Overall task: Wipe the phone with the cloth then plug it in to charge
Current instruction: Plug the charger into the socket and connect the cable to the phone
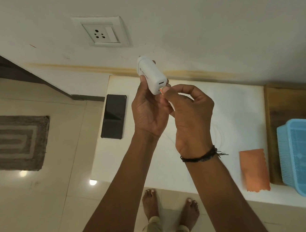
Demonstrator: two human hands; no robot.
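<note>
Left hand grasps the white adapter; right hand pinches the cable plug at its port. I log phone left of hands, cloth right.

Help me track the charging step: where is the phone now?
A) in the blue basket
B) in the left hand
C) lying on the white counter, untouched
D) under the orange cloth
C: the phone lies flat on the counter, apart from both hands; the left hand holds the charger, the right hand pinches the cable plug.
</note>
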